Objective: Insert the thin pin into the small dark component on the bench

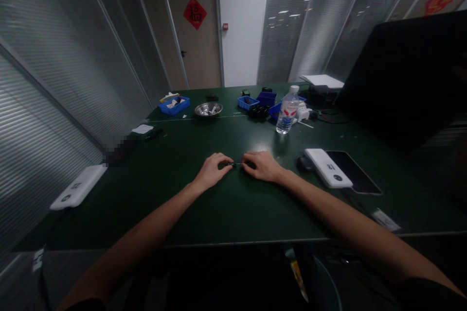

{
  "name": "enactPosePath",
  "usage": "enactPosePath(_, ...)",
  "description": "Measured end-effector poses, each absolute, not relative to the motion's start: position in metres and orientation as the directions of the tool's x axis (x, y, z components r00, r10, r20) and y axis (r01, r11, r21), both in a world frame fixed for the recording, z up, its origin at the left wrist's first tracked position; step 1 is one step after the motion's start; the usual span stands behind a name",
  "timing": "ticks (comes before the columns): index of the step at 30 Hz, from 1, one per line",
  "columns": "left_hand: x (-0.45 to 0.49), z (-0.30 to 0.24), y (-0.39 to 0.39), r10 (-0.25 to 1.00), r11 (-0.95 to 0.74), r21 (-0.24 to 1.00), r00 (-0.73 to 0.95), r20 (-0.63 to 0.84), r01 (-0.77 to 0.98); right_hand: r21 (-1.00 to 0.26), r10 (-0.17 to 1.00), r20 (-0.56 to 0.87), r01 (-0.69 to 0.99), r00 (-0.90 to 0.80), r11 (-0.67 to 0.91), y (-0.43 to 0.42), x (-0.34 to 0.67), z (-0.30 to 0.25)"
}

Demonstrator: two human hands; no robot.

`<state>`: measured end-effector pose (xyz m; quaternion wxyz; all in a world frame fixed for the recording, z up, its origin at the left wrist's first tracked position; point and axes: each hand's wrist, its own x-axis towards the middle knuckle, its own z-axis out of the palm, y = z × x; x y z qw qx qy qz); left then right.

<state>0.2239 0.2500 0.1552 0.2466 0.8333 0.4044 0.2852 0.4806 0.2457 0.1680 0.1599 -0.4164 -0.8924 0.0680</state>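
Dark green tabletop point(233, 218) fills the lower view, and its front edge runs just below 2 bare forearms that reach in from the near corners. Near that edge on the right lies a small white tag point(386, 220).

At the table's middle the left hand point(212, 170) and the right hand point(261, 165) meet fingertip to fingertip and rest on the surface. Both are curled tight and pinch a small dark part point(233, 165) that bridges the gap between them. It is too small and dim to name more closely.

Well to the left, by the table's side edge, sits a white power bank point(78, 187). Just right of the right hand, a second white power bank point(328, 167) lies beside a black phone point(353, 171), and a dark rounded object point(302, 163) touches the bank's near-left end.

Farther back, a clear water bottle point(287, 111) stands upright. Beyond it, from left to right, are a sheet of white paper point(142, 129), a blue bin point(174, 104), a steel bowl point(208, 109) and 2 more blue bins point(248, 102) with small black items point(258, 112) in front.

A large black screen point(401, 68) looms on the right. Glass partitions with blinds line both sides, and at the far end a brown door point(197, 53) carries a red diamond decoration point(194, 12).
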Motion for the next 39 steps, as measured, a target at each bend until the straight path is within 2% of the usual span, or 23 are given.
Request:
enactPosePath(5,0.2246,0.1541,0.2504,0.823,-0.527,0.671,0.509,0.251,0.521,-0.217,0.727,0.256,0.695,-0.637,0.685,0.2456,0.4795,0.1651)
enactPosePath(11,0.2246,0.1538,0.2495,0.833,-0.499,0.747,0.481,0.273,0.441,-0.296,0.698,0.321,0.632,-0.640,0.716,0.2424,0.4778,0.1652)
enactPosePath(18,0.2256,0.1543,0.2452,0.769,-0.586,0.705,0.548,0.329,0.399,-0.204,0.660,0.276,0.629,-0.698,0.750,0.2400,0.4750,0.1656)
enactPosePath(21,0.2253,0.1547,0.2451,0.778,-0.567,0.736,0.533,0.332,0.369,-0.250,0.669,0.293,0.621,-0.683,0.743,0.2395,0.4745,0.1637)
enactPosePath(26,0.2297,0.1513,0.2451,0.822,-0.496,0.813,0.466,0.327,0.305,-0.401,0.691,0.338,0.566,-0.639,0.720,0.2396,0.4737,0.1616)
enactPosePath(28,0.2323,0.1505,0.2447,0.823,-0.481,0.825,0.476,0.309,0.297,-0.416,0.685,0.346,0.549,-0.641,0.725,0.2406,0.4736,0.1610)
enactPosePath(34,0.2321,0.1539,0.2441,0.791,-0.543,0.754,0.528,0.310,0.370,-0.321,0.663,0.318,0.581,-0.678,0.748,0.2441,0.4741,0.1594)
enactPosePath(39,0.2296,0.1541,0.2422,0.761,-0.585,0.718,0.562,0.324,0.378,-0.313,0.666,0.287,0.590,-0.688,0.744,0.2417,0.4749,0.1633)
